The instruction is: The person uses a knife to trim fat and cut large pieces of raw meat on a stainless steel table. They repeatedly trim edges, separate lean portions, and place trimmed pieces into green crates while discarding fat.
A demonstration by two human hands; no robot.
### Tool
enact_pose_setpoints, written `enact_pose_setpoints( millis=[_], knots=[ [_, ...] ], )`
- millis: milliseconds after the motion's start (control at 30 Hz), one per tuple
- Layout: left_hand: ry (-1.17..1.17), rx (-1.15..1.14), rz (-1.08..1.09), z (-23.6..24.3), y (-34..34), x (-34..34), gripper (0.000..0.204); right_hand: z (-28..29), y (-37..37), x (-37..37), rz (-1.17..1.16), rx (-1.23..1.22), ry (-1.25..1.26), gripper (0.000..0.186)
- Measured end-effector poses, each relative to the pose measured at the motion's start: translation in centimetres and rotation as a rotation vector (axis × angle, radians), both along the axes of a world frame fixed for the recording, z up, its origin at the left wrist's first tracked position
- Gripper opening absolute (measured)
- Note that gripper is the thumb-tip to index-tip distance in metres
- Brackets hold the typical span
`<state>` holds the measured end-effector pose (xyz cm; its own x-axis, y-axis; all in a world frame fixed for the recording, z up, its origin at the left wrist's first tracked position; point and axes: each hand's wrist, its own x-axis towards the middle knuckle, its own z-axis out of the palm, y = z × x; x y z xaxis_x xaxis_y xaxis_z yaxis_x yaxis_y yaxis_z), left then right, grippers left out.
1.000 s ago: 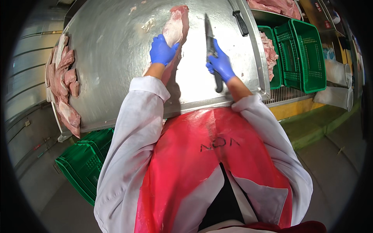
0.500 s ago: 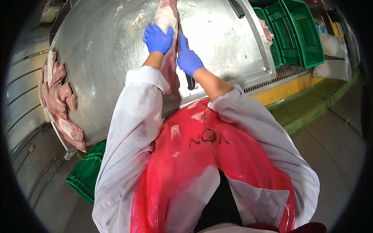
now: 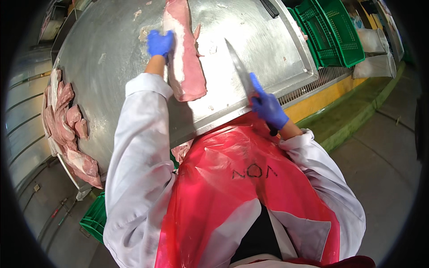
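Observation:
A long slab of pale pink meat (image 3: 187,67), with a whitish strip along its left side, lies lengthwise on the metal work table (image 3: 120,116). Beside its left edge is my left hand (image 3: 160,43) in a blue glove. The thumb and fingers are apart, the thumb at the meat's edge and the fingers by a flattened scrap on the table. My right hand (image 3: 269,109), gloved too, grips a long knife (image 3: 240,69) to the right of the meat. Its blade points up and leftward, clear of the meat, with the index finger stretched along it.
Several cut meat pieces (image 3: 67,120) are heaped at the table's left edge. A black-handled tool (image 3: 270,8) lies at the far right. Green crates (image 3: 337,35) stand beyond the right edge; another green crate (image 3: 94,219) is below the left side. Small scraps dot the tabletop.
The slab now lies with a different side up, and its near end sits farther forward. My left hand has slid off it to the left. My right hand has drawn the knife away to the right.

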<state>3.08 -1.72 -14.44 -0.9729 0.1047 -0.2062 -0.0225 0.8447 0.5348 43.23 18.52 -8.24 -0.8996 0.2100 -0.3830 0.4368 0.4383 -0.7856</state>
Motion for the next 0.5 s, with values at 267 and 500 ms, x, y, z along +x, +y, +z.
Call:
enact_pose_setpoints(
  millis=[267, 500],
  knots=[
    [0.163, -0.397, -0.463, 5.9, 2.7, 7.0, 0.082, 2.5, 4.7, 0.9, -0.318, -0.211, -0.02, 0.08],
    [0.378, -0.413, -0.621, -1.3, 9.5, 8.7, 0.025, 1.3, 9.4, -0.5, -0.25, -0.373, 0.055, 0.08]
  ],
)
